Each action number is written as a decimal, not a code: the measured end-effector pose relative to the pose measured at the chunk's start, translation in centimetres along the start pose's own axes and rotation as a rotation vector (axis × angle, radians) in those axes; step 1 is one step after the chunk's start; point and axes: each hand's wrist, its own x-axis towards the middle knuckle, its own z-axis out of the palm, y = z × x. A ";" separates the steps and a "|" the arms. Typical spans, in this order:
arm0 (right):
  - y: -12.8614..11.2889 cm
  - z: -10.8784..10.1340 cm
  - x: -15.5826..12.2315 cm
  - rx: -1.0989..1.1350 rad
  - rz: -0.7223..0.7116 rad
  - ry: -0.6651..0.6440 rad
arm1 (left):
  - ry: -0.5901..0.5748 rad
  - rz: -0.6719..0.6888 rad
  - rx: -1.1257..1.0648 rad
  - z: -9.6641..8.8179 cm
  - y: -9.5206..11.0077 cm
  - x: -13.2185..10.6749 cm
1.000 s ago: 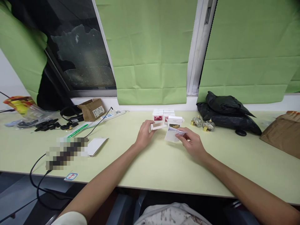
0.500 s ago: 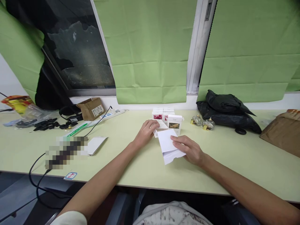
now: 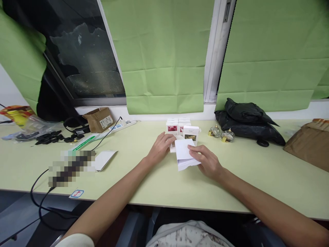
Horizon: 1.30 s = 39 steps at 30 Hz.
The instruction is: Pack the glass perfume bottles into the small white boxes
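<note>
My right hand [image 3: 207,161] pinches a white paper carton [image 3: 184,149] between thumb and fingers, over the near side of the small boxes. The carton looks flattened, with a loose flap along its lower edge. My left hand [image 3: 161,148] is closed on a small white box [image 3: 172,149], mostly hidden by the fingers and the carton. Right behind the carton stands a white box with a yellowish picture [image 3: 190,136]. Further back, a white box with a red picture [image 3: 172,128] is among several white boxes set close together.
Two glass bottles with gold parts [image 3: 214,131] lie right of the boxes. Beyond them are black plastic bags [image 3: 246,120] and a brown package [image 3: 309,144]. To the left are a folded white card [image 3: 105,160], an open brown carton [image 3: 98,120], cables and black parts [image 3: 48,137].
My right hand has tilted the white carton and brought it slightly up and away from me. The left hand stays near the same spot, its fingers shifted slightly on the small box.
</note>
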 end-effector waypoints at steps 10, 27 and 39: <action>0.8 -0.2 -0.4 0.043 0.042 0.052 | 0.010 0.008 -0.058 0.6 0.4 -0.3; 0.7 0.7 -0.1 0.224 0.199 0.136 | 0.071 0.005 -0.200 1.7 -0.1 -0.9; 0.8 0.6 0.2 0.180 0.350 0.171 | 0.110 0.193 -0.106 1.0 0.2 -0.6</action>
